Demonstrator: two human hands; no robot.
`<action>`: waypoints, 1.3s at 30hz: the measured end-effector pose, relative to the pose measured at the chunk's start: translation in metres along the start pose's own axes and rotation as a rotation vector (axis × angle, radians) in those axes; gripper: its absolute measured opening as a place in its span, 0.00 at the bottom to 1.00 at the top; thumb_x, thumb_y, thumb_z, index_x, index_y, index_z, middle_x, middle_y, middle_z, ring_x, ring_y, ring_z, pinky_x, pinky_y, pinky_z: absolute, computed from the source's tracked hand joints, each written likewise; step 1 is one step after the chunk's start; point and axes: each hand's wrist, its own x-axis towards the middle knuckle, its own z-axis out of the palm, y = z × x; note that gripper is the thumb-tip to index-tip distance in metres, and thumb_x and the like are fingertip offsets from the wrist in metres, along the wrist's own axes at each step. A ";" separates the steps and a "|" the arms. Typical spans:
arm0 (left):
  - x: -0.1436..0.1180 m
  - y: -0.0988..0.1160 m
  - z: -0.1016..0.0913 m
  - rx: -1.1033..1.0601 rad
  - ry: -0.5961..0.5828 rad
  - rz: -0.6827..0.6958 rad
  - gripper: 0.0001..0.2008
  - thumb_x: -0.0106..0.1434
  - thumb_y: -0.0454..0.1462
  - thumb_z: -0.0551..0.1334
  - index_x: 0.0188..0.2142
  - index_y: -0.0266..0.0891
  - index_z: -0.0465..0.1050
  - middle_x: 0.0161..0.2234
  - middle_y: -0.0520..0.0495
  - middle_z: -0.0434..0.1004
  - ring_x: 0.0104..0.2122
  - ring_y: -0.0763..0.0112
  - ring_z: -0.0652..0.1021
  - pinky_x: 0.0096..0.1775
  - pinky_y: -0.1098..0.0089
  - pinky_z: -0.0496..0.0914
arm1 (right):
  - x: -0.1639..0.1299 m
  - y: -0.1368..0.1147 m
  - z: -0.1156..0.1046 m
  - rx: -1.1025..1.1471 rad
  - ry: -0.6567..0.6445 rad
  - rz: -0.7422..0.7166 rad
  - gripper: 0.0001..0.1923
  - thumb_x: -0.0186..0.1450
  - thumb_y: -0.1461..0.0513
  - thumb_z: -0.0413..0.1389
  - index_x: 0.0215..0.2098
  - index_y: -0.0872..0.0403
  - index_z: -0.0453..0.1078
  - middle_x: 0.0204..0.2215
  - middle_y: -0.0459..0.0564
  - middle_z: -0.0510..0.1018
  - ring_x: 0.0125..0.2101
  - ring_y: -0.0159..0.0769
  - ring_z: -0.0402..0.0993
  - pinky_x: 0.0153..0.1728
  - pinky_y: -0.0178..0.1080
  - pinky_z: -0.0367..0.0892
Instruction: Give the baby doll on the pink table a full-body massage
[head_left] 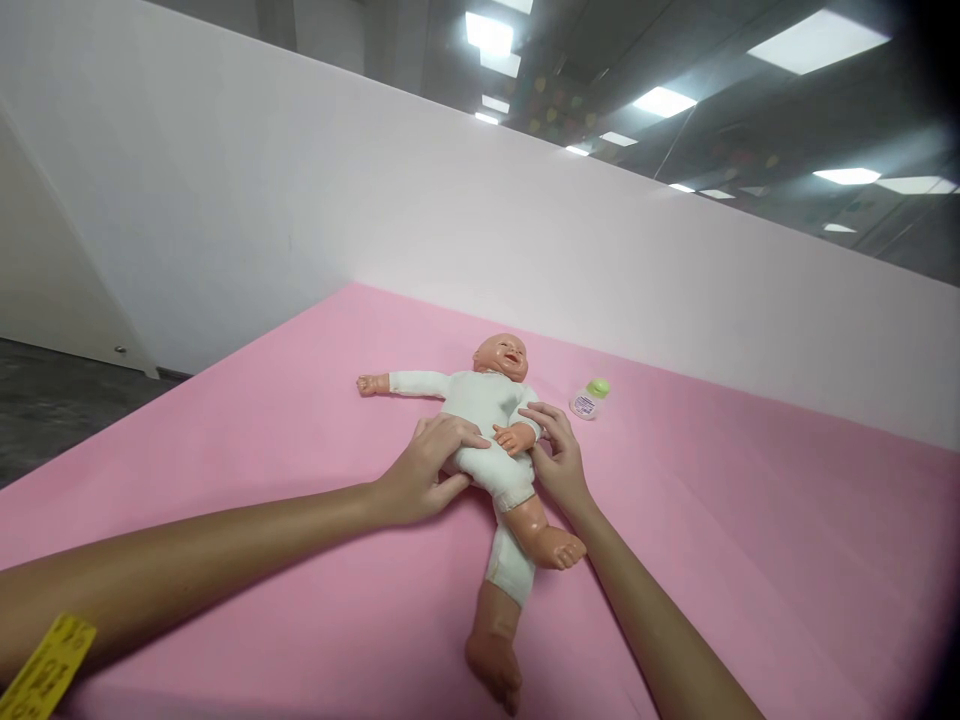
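A baby doll (480,400) with a white cloth body lies on its back on a pink surface, its head pointing away from me. One of its arms stretches out to the left; the other is bent across the belly. One leg crosses over the other. My left hand (431,465) grips the doll's left-side hip, fingers over the cloth and thumb below. On the opposite side, my right hand (561,458) holds the doll by its bent arm and flank, fingers curled. A small clear bottle (589,400) with a green cap stands just beyond my right hand.
The pink tabletop (300,400) runs up to a white partition (600,250) at the back. A yellow tag (49,665) with print shows by my left forearm. Dark floor (60,410) lies beyond the table's left edge.
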 end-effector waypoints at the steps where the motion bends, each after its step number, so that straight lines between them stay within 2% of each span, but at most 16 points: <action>1: 0.000 0.000 0.000 0.002 -0.002 0.001 0.21 0.63 0.29 0.61 0.55 0.45 0.68 0.53 0.44 0.74 0.56 0.56 0.73 0.59 0.54 0.62 | 0.000 0.000 0.000 -0.001 0.000 -0.001 0.22 0.65 0.66 0.54 0.54 0.43 0.77 0.56 0.53 0.72 0.60 0.48 0.67 0.60 0.56 0.66; 39: 0.001 0.003 -0.001 0.004 -0.021 0.011 0.23 0.63 0.28 0.60 0.56 0.47 0.66 0.53 0.46 0.74 0.56 0.57 0.72 0.58 0.55 0.60 | -0.001 0.001 0.000 -0.049 0.000 -0.023 0.20 0.68 0.65 0.55 0.55 0.44 0.75 0.56 0.53 0.72 0.59 0.48 0.67 0.58 0.54 0.67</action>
